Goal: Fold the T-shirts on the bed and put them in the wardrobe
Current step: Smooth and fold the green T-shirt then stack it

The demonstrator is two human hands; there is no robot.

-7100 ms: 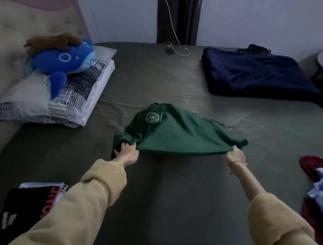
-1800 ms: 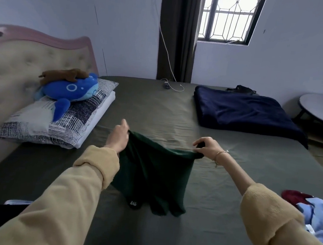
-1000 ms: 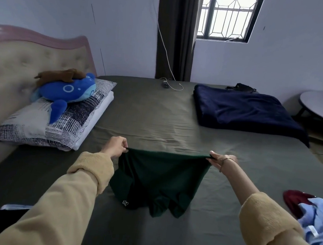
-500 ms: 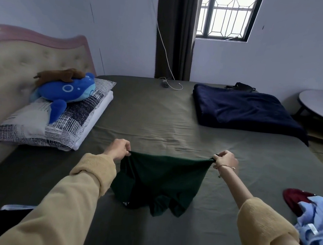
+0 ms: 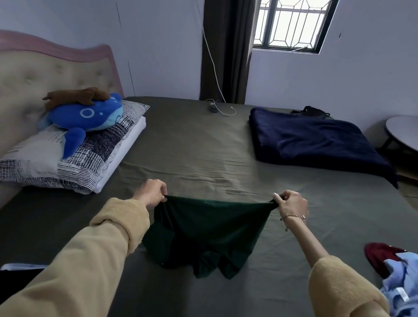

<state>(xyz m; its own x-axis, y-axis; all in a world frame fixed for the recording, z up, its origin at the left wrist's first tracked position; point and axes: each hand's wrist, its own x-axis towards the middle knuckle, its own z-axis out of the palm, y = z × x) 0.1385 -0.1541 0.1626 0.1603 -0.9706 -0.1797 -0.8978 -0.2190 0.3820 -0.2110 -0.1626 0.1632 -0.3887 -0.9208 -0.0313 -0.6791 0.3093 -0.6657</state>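
A dark green T-shirt [image 5: 206,231] hangs folded over above the bed [image 5: 203,152], its top edge stretched level. My left hand [image 5: 150,192] pinches the left corner of that edge and my right hand [image 5: 290,203] pinches the right corner. The lower end droops down and rests on the sheet. A pile of a light blue and a dark red garment [image 5: 404,281] lies at the bed's right edge. A black T-shirt [image 5: 2,282] with white print lies at the bottom left. No wardrobe is in view.
A patterned pillow [image 5: 59,155] with a blue plush toy [image 5: 85,117] sits by the padded headboard at left. A folded navy blanket [image 5: 315,142] covers the far right of the bed. A charger cable [image 5: 220,108] lies at the far edge. A round table [image 5: 417,136] stands at right.
Over the last second my hands have drawn apart and stretched the green T-shirt's top edge taut, lowering slightly toward the sheet. Earlier the shirt lay spread on the bed; now it hangs doubled.
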